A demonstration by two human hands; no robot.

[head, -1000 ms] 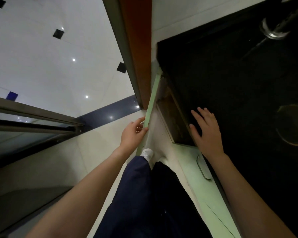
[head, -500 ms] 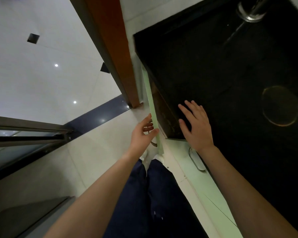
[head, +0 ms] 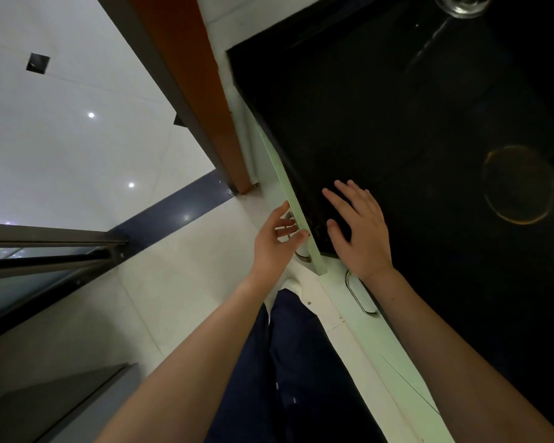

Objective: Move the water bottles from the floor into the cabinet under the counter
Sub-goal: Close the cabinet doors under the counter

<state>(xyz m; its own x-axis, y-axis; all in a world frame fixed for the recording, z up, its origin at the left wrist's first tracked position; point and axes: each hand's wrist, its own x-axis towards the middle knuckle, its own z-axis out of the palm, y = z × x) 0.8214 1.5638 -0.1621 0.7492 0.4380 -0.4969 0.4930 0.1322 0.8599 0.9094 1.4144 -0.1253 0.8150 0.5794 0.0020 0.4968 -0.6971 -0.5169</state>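
Water bottles are not to be seen anywhere in this view. Where they lie cannot be told, and the inside of the cabinet point(head: 381, 343) is hidden as well. At the left, pale floor point(head: 173, 282) is shown, with no bottle on it.

The left hand point(head: 274, 243) is reached forward to the green door point(head: 293, 209), which is seen edge-on and stands slightly ajar under the front edge of the counter point(head: 429, 123). The fingers are loosely bent against the door's outer face beside a handle point(head: 303, 255), and the thumb tip is laid at the door's edge. No firm grip can be made out. The door is judged to be steadied or swung by this light touch, though which way cannot be told.

The right hand point(head: 362, 228) is laid flat on the black counter near its front left corner, with the fingers spread and straight and nothing held. It is probably placed there as a brace while the body is leant over. Both forearms are stretched out from the bottom of the view, with the wrists nearly straight.
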